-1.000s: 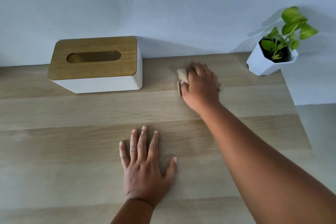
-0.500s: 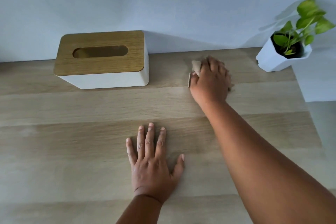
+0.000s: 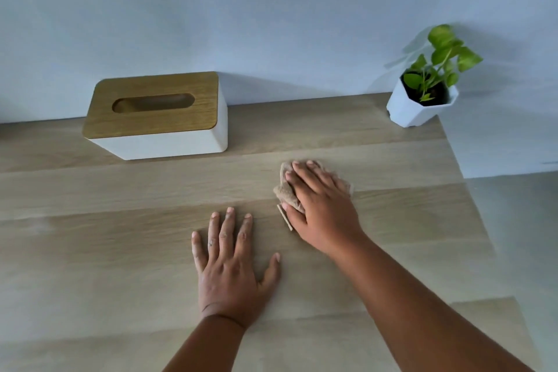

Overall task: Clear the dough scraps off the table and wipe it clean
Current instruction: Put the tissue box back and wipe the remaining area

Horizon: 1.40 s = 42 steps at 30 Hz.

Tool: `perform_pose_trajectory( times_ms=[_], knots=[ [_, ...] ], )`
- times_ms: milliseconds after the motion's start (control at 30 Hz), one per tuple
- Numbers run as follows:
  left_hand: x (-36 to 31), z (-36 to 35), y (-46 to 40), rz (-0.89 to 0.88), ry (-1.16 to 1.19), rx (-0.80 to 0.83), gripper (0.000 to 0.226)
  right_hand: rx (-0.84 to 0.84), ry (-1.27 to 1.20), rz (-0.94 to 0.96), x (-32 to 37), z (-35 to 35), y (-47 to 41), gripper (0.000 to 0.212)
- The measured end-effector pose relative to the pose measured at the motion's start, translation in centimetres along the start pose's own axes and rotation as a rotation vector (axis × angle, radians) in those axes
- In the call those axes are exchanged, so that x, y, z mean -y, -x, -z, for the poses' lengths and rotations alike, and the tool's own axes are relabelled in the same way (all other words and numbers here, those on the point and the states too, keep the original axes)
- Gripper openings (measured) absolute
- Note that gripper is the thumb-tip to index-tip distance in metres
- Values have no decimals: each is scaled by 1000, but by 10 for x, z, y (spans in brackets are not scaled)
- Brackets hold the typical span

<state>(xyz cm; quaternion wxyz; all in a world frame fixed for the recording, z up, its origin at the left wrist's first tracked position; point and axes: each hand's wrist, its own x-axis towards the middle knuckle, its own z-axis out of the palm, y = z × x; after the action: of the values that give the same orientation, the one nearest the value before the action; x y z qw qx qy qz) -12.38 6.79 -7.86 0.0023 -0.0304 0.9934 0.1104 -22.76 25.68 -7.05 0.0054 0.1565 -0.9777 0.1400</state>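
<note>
hands 2 (image 3: 232,278) (image 3: 321,214); cloth 1 (image 3: 287,193); tissue box 1 (image 3: 157,118); potted plant 1 (image 3: 422,100); table 1 (image 3: 90,251)

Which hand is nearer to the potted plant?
Right. The right hand presses a cloth below-left of the potted plant; the left hand lies flat on the table, farther away.

Beige cloth (image 3: 285,190) on pale wood-grain table (image 3: 120,251). White tissue box (image 3: 169,142), brown wooden lid. White pot (image 3: 407,109), green leaves.
</note>
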Motion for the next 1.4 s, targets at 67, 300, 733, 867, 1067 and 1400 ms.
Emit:
perform_pose_trajectory(
  times_ms=[67, 300, 733, 867, 1067, 1400],
  knots=[
    [-1, 0, 1, 5, 5, -4, 84, -34, 4, -17, -14, 5, 32, 59],
    [-1, 1, 1, 29, 17, -2, 84, -86, 49, -143, -58, 19, 118, 60],
    [-6, 5, 3, 35, 36, -38, 84, -116, 67, -296, -96, 29, 256, 61],
    [-6, 5, 3, 29, 31, -49, 85, -137, 78, -309, -103, 31, 297, 62],
    [-6, 2, 4, 17, 31, -67, 85, -160, 60, -309, -103, 39, 340, 62],
    [-1, -3, 2, 13, 13, -78, 84, -216, -82, -321, -101, 62, 338, 68]
  ],
)
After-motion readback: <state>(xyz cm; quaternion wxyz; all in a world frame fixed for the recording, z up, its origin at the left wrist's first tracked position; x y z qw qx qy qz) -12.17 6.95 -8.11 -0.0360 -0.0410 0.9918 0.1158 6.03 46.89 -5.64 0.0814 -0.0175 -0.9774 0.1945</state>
